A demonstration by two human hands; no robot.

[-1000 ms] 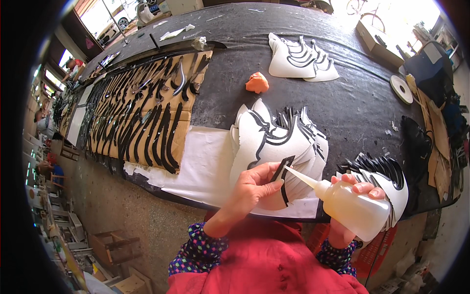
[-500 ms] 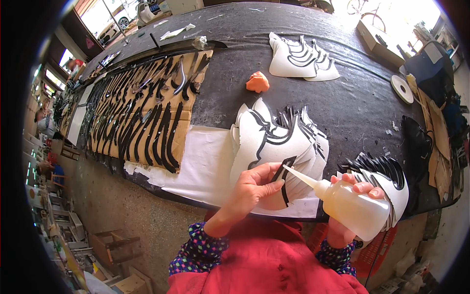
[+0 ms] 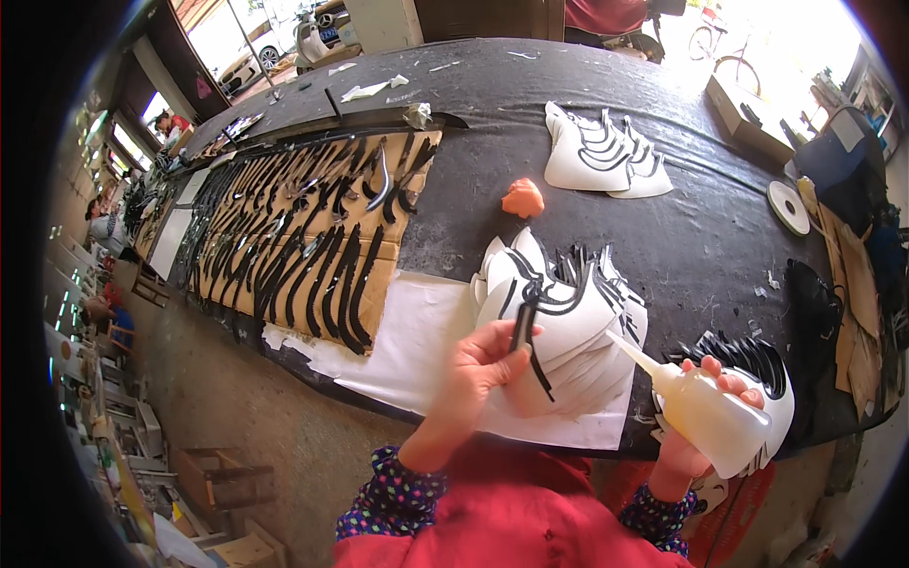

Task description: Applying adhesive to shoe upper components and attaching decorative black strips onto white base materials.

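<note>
My left hand pinches a curved black strip between thumb and fingers, holding it over a fanned stack of white shaped pieces. Black strips edge those pieces. My right hand is wrapped round a translucent squeeze bottle holding pale yellowish liquid. Its long narrow nozzle points up and left, a little apart from the strip. Under and beside the bottle lies a second stack of white pieces with black strips along its top, partly hidden by my right hand.
Left, brown cardboard carries many rows of black curved strips. Beyond the near stack lie an orange lump and more white pieces. A white tape roll is at the right. White paper lies along the table's near edge.
The bottle's nozzle has moved away from the strip, rightward in relation to it. My left hand has turned the strip, which now stands more upright. The whole view has shifted slightly.
</note>
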